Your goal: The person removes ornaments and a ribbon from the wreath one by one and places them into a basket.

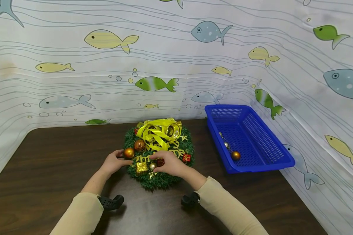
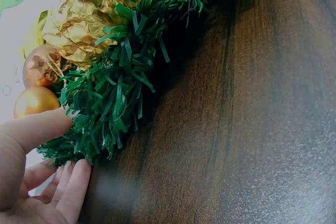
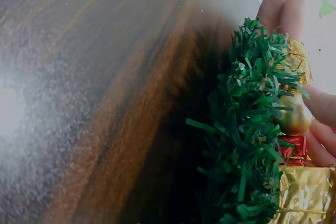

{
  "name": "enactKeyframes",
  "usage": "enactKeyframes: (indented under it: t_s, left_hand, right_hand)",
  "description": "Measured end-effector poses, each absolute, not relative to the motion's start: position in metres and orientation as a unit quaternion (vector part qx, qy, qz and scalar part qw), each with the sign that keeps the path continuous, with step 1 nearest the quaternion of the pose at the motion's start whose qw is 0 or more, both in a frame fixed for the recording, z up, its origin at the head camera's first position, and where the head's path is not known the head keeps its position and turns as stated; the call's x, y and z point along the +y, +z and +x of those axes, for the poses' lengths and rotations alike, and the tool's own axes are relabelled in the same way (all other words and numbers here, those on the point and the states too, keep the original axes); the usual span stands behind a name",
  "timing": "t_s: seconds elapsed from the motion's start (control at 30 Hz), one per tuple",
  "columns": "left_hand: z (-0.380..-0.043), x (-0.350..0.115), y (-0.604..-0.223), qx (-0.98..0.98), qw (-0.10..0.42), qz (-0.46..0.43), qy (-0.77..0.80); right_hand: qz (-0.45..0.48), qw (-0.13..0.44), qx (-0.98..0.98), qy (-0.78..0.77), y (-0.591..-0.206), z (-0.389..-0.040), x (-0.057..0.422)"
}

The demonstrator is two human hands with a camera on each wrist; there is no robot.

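Note:
A green tinsel wreath [image 1: 161,184] lies on the table, decorated with small gift boxes, baubles, gold lettering and a coiled yellow ribbon [image 1: 161,130]. At its left edge my left hand [image 1: 114,163] grips the wreath, thumb on top and fingers below, beside an orange bauble [image 1: 128,153] and a brown bauble [image 1: 140,145]. My right hand [image 1: 172,163] reaches over the wreath's front. Its thumb and fingers pinch a small gold bauble [image 3: 295,116], next to a red gift box [image 3: 294,149] and gold foil boxes [image 3: 307,195]. The right palm is hidden in the right wrist view.
A blue plastic basket [image 1: 261,168] stands on the right of the dark wooden table [image 1: 61,156]. Inside it lie an orange bauble [image 1: 235,155] and a silver bauble [image 1: 226,145]. A fish-patterned wall covering [image 1: 111,78] rises behind the table.

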State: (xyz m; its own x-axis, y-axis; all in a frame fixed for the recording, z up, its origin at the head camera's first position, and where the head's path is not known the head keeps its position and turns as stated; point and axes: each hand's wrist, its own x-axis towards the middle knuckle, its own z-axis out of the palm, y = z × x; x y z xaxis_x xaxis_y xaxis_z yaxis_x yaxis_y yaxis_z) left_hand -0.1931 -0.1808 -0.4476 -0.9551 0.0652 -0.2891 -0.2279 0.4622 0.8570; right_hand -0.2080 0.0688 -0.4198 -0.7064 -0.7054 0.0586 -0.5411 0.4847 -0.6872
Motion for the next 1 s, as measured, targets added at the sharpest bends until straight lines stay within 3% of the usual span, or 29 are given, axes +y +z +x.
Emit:
enactKeyframes:
  t_s: [0.43,1.0]
  left_hand:
    - [-0.1939,-0.1794,-0.4471,0.844,0.143,-0.050,0.515]
    - [-0.1923,-0.1794,-0.4450,0.844,0.143,-0.048,0.515]
  right_hand:
    - [-0.400,0.084,0.880,-0.243,-0.4196,-0.2072,0.0634]
    - [-0.364,0.123,0.850,-0.360,-0.4177,-0.2107,0.0689]
